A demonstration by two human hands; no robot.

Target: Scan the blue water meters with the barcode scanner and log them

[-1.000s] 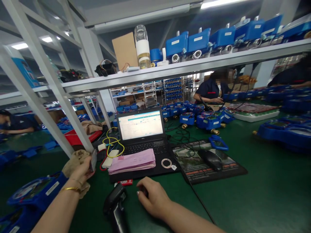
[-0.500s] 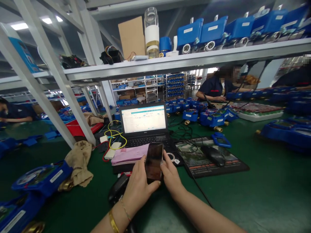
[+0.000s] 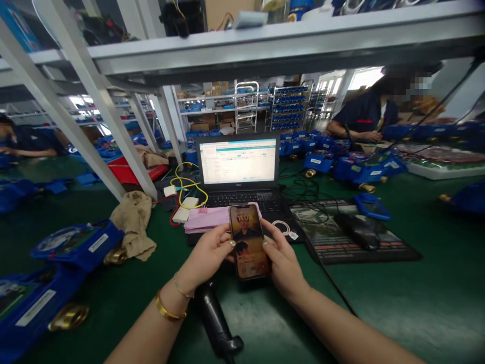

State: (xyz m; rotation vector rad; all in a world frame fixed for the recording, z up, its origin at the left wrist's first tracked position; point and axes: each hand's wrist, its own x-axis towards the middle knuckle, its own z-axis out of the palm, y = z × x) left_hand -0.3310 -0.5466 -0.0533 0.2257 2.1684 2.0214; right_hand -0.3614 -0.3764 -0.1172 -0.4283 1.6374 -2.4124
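Observation:
A smartphone point(image 3: 250, 247) with its lock screen lit stands tilted toward me above the bench. My left hand point(image 3: 210, 253) grips its left edge, thumb near the screen's side. Around the right edge closes my right hand point(image 3: 286, 260), its thumb along the border. Behind the phone lie pink papers point(image 3: 206, 218) with a clip, partly over the front of an open laptop point(image 3: 238, 162). A black handheld scanner point(image 3: 215, 318) rests below my left hand, its upper end partly hidden by that hand.
Blue meter housings with brass fittings point(image 3: 76, 242) lie at left, beside a beige cloth glove point(image 3: 134, 222). At right are a black mouse point(image 3: 358, 230) and mouse pad point(image 3: 394, 247). A metal shelf point(image 3: 265, 48) crosses overhead. A co-worker point(image 3: 366, 111) sits across the bench.
The phone's dark screen has lit up, showing the time. My left hand has shifted from under the phone's lower part to its left side. The view has tilted downward.

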